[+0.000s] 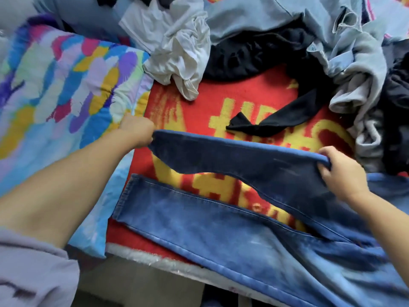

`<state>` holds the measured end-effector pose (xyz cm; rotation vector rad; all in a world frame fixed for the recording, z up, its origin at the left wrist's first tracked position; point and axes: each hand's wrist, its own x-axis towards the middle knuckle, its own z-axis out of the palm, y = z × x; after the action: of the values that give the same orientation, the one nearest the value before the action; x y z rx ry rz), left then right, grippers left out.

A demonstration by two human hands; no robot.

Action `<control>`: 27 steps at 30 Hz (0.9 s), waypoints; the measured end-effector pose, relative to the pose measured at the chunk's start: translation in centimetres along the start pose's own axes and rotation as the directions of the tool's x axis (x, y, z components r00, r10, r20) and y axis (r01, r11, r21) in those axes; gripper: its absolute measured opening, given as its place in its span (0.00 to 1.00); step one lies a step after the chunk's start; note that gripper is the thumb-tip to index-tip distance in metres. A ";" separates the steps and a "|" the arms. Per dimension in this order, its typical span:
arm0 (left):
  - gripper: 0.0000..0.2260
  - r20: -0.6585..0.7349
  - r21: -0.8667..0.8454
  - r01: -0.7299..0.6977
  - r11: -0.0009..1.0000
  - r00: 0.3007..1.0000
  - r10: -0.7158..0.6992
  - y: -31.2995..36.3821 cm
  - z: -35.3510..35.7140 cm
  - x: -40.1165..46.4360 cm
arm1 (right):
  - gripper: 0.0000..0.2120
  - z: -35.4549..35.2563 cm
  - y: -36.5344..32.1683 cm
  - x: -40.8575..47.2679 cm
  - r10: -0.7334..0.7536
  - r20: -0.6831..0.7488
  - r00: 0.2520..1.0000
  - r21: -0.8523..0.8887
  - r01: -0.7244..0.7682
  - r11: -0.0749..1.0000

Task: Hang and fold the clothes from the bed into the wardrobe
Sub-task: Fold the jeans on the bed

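Folding the blue denim jeans (221,218)

Left hand (135,131) and right hand (338,171) fingers grip one leg; unfolded clothes pile (265,41) waits at twelve o'clock.

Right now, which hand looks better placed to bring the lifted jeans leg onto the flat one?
Probably the left hand: it grips the raised leg's free end, while the right hand holds the jeans mid-leg.

Jeans (243,229) run off the lower right edge (waist unseen); left hand (138,132) fingertips hidden behind denim

Jeans (232,235) before clothes pile (276,41).
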<state>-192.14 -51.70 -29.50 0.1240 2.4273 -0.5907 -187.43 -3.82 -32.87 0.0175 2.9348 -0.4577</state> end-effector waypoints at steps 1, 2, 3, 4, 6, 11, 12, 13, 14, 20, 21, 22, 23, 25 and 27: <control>0.08 -0.134 -0.053 0.030 0.998 0.990 -0.037 -0.8 0.5 -0.9 | 0.13 -0.7 0.0 -0.4 -0.057 0.045 0.997 -0.021 0.058 0.998; 0.07 -0.295 -0.127 0.033 0.991 0.953 -0.070 -1.4 1.1 -1.9 | 0.16 -1.2 -0.2 -0.9 -0.119 0.086 0.989 -0.044 0.124 0.991; 0.06 -0.424 -0.211 0.014 0.977 0.900 -0.105 -1.7 1.8 -3.0 | 0.18 -1.5 -0.4 -1.6 -0.185 0.125 0.975 -0.060 0.193 0.979; 0.05 -0.499 -0.272 -0.013 0.962 0.857 -0.129 -1.7 2.7 -4.4 | 0.21 -1.7 -0.6 -2.5 -0.250 0.170 0.953 -0.067 0.264 0.962; 0.09 -0.521 -0.291 -0.045 0.956 0.845 -0.118 -1.0 5.1 -6.8 | 0.26 -1.3 -0.9 -4.9 -0.326 0.312 0.892 -0.095 0.371 0.924; 0.15 -0.487 -0.228 -0.121 0.966 0.873 -0.006 2.2 13.3 -11.4 | 0.32 2.2 -0.9 -11.4 -0.350 0.719 0.601 -0.174 0.643 0.745; 0.14 -0.472 -0.231 -0.118 0.966 0.882 -0.005 3.0 15.5 -12.2 | 0.32 3.2 -1.0 -12.8 -0.349 0.763 0.544 -0.140 0.667 0.732; 0.12 -0.437 -0.241 -0.084 0.967 0.899 -0.031 3.7 17.4 -12.9 | 0.31 4.3 -1.2 -14.1 -0.353 0.797 0.491 -0.102 0.685 0.722; 0.12 -0.380 -0.251 -0.018 0.968 0.921 -0.082 4.5 19.2 -13.5 | 0.30 5.5 -1.3 -15.3 -0.363 0.816 0.449 -0.067 0.699 0.712; 0.25 0.131 -0.085 0.230 0.969 0.967 -0.218 9.9 21.4 -15.4 | 0.30 11.3 -2.5 -19.1 -0.294 0.895 0.335 0.003 0.655 0.755; 0.23 0.096 -0.098 0.193 0.976 0.978 -0.184 11.7 20.3 -15.3 | 0.31 11.4 -2.3 -19.2 -0.265 0.909 0.322 0.009 0.620 0.784; 0.22 0.028 -0.125 0.136 0.983 0.991 -0.134 13.8 19.0 -15.1 | 0.32 11.2 -1.9 -19.1 -0.253 0.910 0.330 0.017 0.580 0.815; 0.21 -0.049 -0.159 0.061 0.985 0.996 -0.070 16.3 17.2 -14.9 | 0.31 10.6 -1.3 -19.0 -0.260 0.895 0.364 0.027 0.536 0.844; 0.21 -0.220 -0.201 -0.142 0.969 0.971 0.096 21.7 12.9 -14.8 | 0.28 8.5 1.0 -18.5 -0.299 0.825 0.480 0.044 0.472 0.880; 0.19 -0.424 -0.157 -0.371 0.915 0.862 0.277 27.8 8.3 -15.4 | 0.26 5.5 5.1 -17.7 -0.322 0.718 0.618 0.003 0.459 0.889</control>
<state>-168.87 -29.67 -36.73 0.5968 2.7529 -0.1256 -168.88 -0.38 -36.59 -0.6910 2.1680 -0.1739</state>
